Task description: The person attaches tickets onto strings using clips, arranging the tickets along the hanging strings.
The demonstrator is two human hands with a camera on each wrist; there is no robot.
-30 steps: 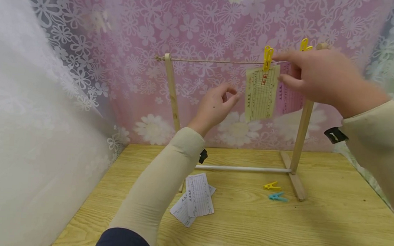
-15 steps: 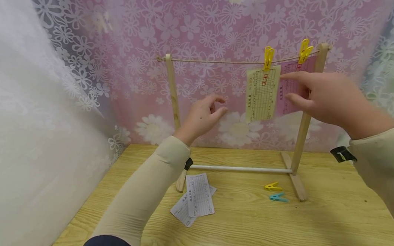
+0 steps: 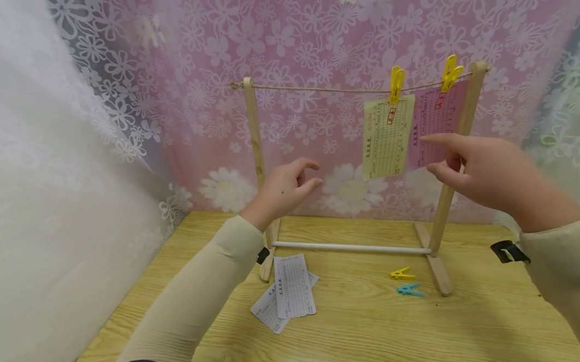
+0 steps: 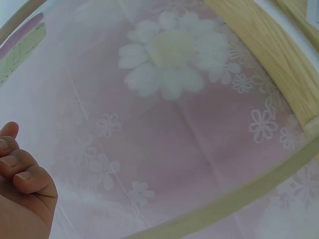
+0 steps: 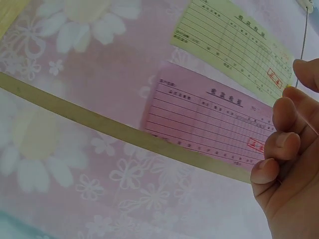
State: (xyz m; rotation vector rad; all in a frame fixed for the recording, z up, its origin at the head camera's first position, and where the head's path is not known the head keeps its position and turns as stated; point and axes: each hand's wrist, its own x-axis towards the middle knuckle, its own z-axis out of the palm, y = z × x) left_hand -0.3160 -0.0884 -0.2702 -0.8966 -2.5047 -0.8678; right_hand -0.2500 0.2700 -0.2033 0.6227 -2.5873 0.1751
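In the head view a yellow receipt slip (image 3: pixel 387 139) hangs from the string (image 3: pixel 319 89), held by a yellow clothespin (image 3: pixel 397 84). To its right a pink receipt slip (image 3: pixel 433 120) hangs under another yellow clothespin (image 3: pixel 451 74). My right hand (image 3: pixel 487 172) is in front of the pink slip's lower part, fingers loosely bent and nothing between them. My left hand (image 3: pixel 284 190) hovers left of the yellow slip, also holding nothing. Two white slips (image 3: pixel 295 287) lie overlapping on the table, with a yellow clothespin (image 3: pixel 403 273) and a blue clothespin (image 3: pixel 410 289) further right.
The string spans two wooden posts (image 3: pixel 254 132) of a stand. A white rod (image 3: pixel 350 247) joins its feet low down, just above the wooden table (image 3: pixel 360 338). Behind hangs a pink floral curtain (image 3: pixel 307 34), and a white sheet (image 3: pixel 61 218) drapes at the left.
Both hands have moved down and away from the line; the left also went left. The right hand left the yellow slip's clothespin, and the pink slip's clothespin came into full view.
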